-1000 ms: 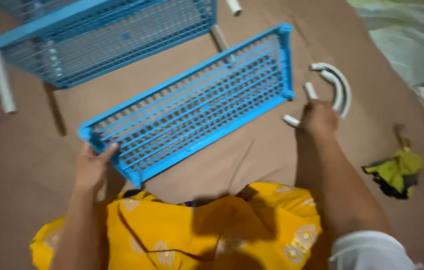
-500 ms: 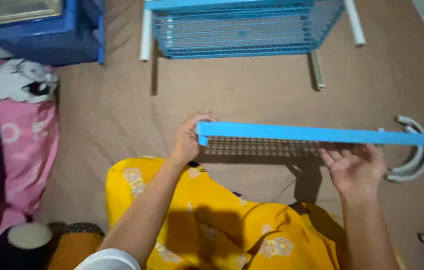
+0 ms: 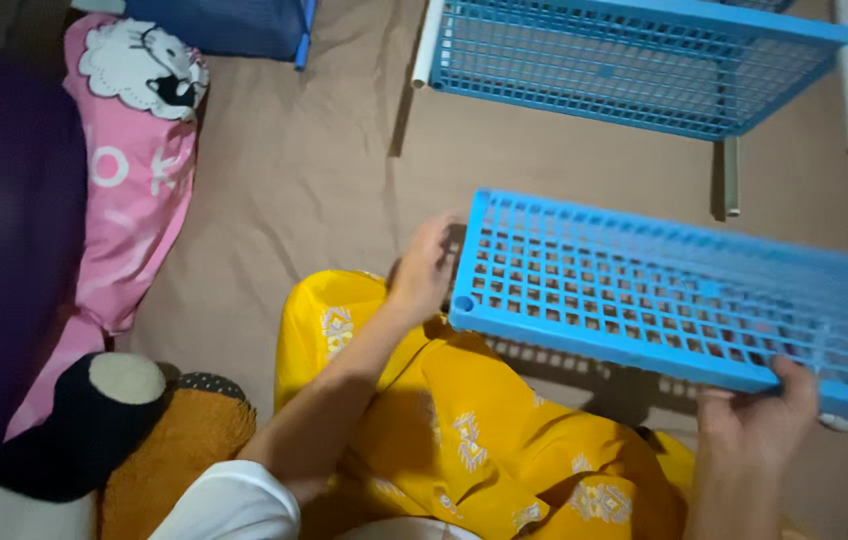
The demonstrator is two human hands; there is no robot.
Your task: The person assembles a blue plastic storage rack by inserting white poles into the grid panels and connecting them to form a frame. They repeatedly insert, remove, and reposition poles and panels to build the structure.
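Note:
A blue plastic grid shelf point(image 3: 674, 295) is held up over my lap, tilted so its mesh faces the camera. My left hand point(image 3: 424, 270) grips its left end near a round corner socket. My right hand point(image 3: 759, 420) holds the near long edge from below, toward the right. Under the shelf lies my yellow patterned garment point(image 3: 464, 430). Beyond it, on the brown cloth floor point(image 3: 294, 180), stands a partly built rack: another blue grid shelf point(image 3: 634, 60) with white tube legs point(image 3: 429, 45).
A pink printed pillow point(image 3: 134, 170) lies at the left, next to a dark purple bundle point(image 3: 4, 230). A black, white and orange plush toy point(image 3: 114, 430) sits at the lower left. A dark blue box point(image 3: 234, 25) is at the top.
The shelf has turned from edge-on to mesh facing up and tilted down to the right. My right hand slid to the near edge. The view shifted left.

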